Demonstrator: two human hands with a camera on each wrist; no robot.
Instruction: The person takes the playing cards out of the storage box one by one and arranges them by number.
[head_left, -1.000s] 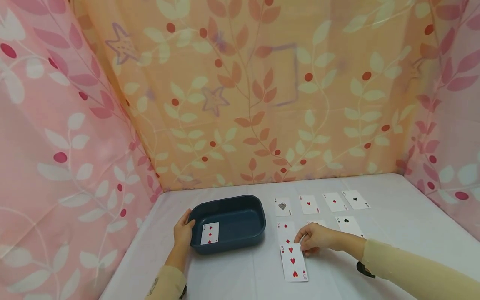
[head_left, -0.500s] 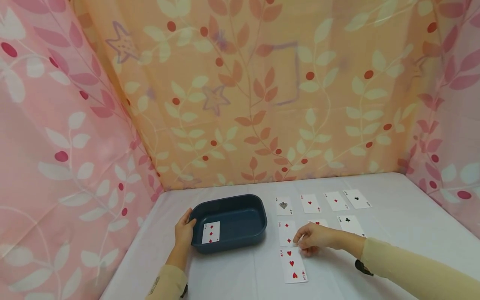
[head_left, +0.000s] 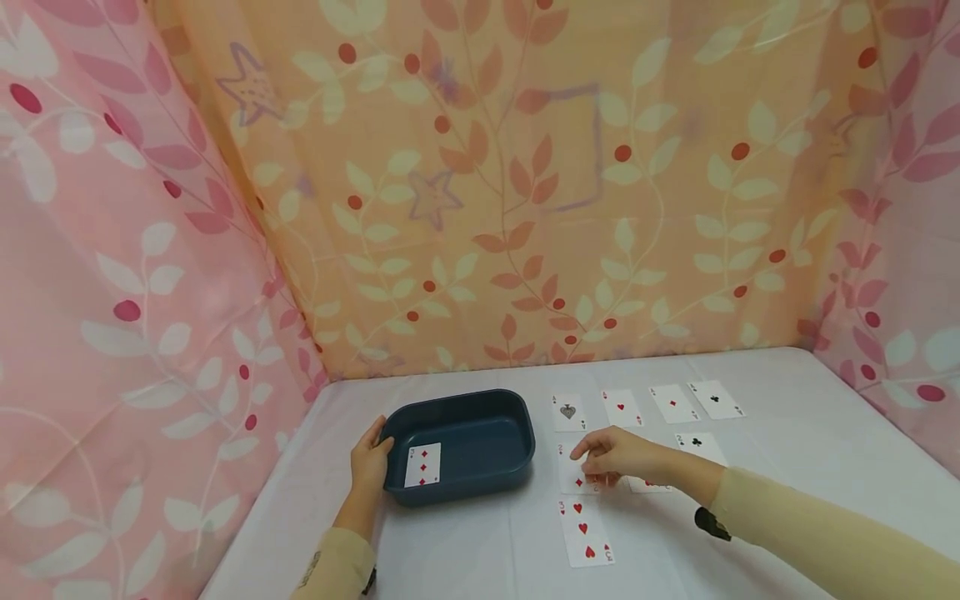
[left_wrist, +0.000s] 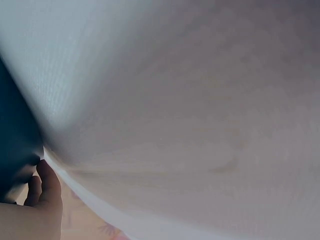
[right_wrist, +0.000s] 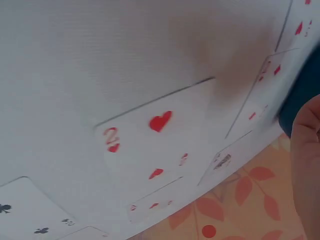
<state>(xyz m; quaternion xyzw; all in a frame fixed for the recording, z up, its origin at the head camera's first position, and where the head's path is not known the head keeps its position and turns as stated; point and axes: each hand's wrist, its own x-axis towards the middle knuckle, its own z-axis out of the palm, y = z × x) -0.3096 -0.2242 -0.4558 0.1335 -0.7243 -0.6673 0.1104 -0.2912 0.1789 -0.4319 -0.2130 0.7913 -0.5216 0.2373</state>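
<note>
My left hand [head_left: 369, 462] grips the left end of a dark blue tray [head_left: 480, 490], its thumb over the rim. A three of diamonds playing card [head_left: 423, 467] lies face up inside the tray. Loosely bent and holding nothing, my right hand [head_left: 626, 457] hovers over the two of diamonds [head_left: 567, 475] and partly covers it. The three of hearts [head_left: 587, 537] lies flat in front of that card. Beneath the right hand is the two of hearts [right_wrist: 160, 140], mostly hidden in the head view but plain in the right wrist view. The two of clubs [head_left: 699, 447] lies to its right.
A back row holds the ace of spades [head_left: 567, 412], ace of hearts [head_left: 621, 408], ace of diamonds [head_left: 672, 403] and ace of clubs [head_left: 716, 400]. White cloth covers the table [head_left: 465, 550]. A patterned orange curtain [head_left: 480, 250] hangs behind it, with pink curtains at both sides.
My right hand has let go of the three of hearts, which now lies flat slightly nearer me, and has lifted away from it toward the back. The left hand stays on the tray.
</note>
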